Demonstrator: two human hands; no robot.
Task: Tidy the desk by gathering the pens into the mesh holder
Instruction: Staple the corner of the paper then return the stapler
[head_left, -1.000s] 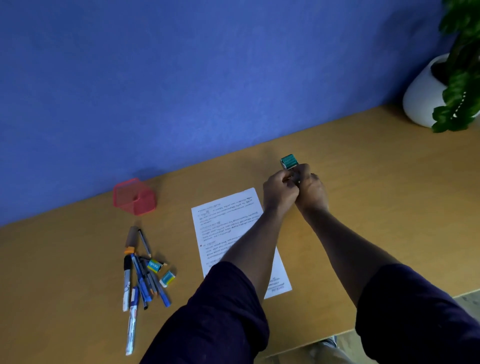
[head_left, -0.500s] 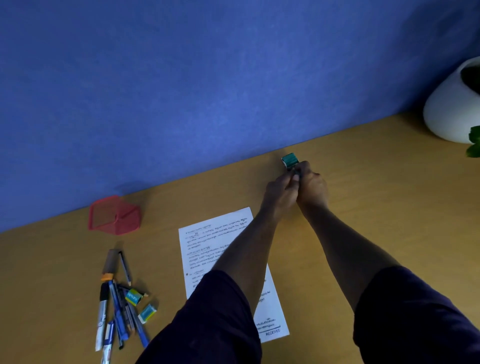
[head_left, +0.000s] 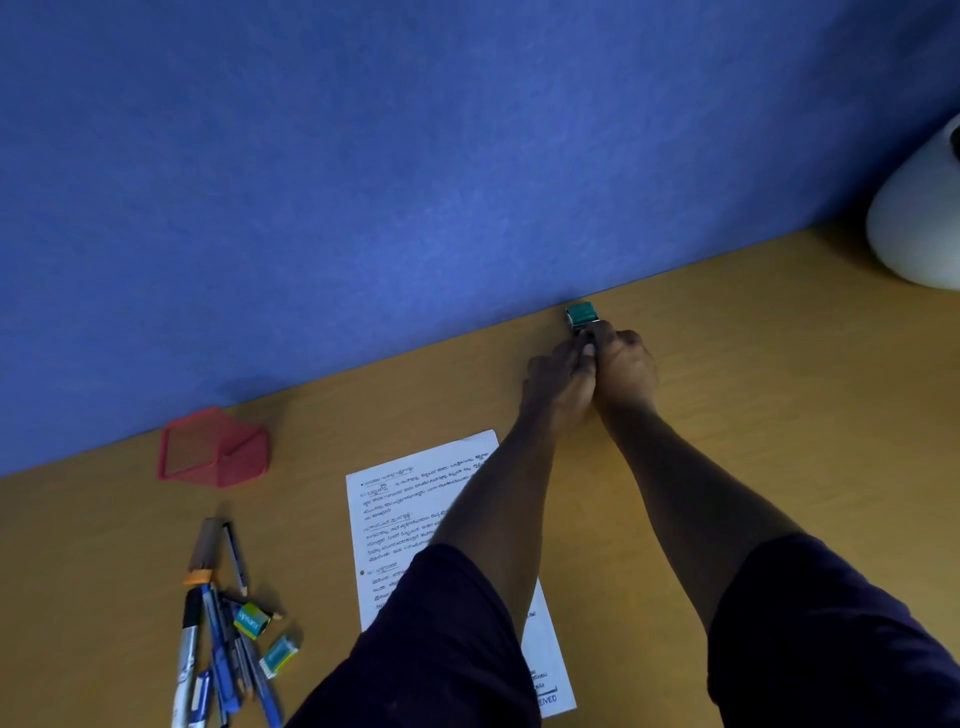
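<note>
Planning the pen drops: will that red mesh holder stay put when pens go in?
The red mesh holder looks like thin open mesh, so probably light and apt to slide on the smooth desk. It seems tipped onto its side, so it likely needs righting first.

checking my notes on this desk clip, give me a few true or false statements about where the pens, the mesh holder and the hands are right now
1. The red mesh holder lies tipped on its side on the desk. True.
2. The pens are already inside the holder. False: they lie in a loose pile on the desk, nearer the person than the holder, and apart from it.
3. The left hand and right hand are together at a small green item near the wall. True.
4. The left hand is holding a pen. False: neither hand is near the pens; what they grip is unclear.
5. The printed sheet lies partly under the left forearm. True.
6. The white pot stands beside the holder. False: it is at the far right edge.
</note>
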